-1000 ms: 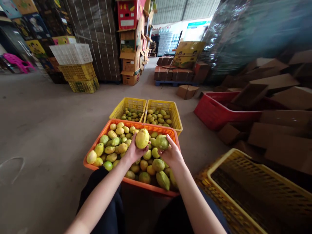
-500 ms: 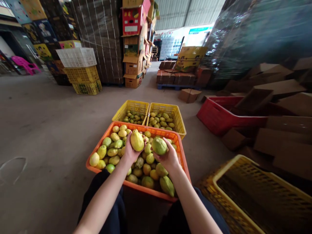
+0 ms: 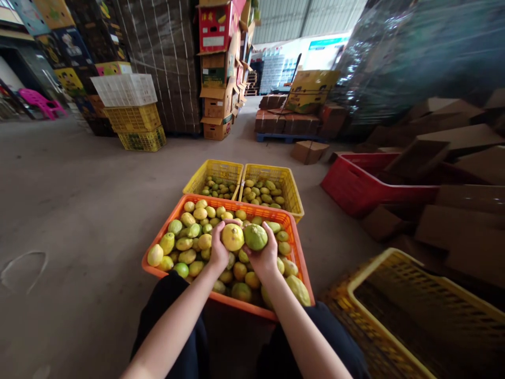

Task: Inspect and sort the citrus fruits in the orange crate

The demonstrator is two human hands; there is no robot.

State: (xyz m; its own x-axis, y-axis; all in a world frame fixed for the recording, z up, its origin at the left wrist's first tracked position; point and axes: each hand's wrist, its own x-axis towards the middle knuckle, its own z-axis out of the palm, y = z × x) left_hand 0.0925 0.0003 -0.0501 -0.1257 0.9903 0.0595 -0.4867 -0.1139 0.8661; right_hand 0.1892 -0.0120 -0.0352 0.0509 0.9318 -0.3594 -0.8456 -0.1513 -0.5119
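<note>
My left hand (image 3: 219, 250) is wrapped round a yellow papaya (image 3: 232, 237), its end with a small brown spot turned up. A green, bumpy papaya (image 3: 255, 237) sits in my right hand (image 3: 268, 257), fingers curled round its side and underneath. The two fruits are side by side, nearly touching, above an orange crate (image 3: 160, 234). Many more yellow and green fruits of the same look fill that crate, among them a large ridged one (image 3: 298, 290) at its near right corner. My forearms hide part of the near side.
Two yellow crates (image 3: 299, 197) holding smaller fruits stand just beyond the orange one. At the right are a yellow crate (image 3: 369, 273), a red crate (image 3: 379, 195) and loose cardboard (image 3: 461, 226). Stacked crates (image 3: 136, 120) and cartons (image 3: 215, 105) stand farther back.
My hands have come closer together, bringing the two papayas side by side. The yellow papaya has turned from lengthwise to end-on, and the green one has tilted.
</note>
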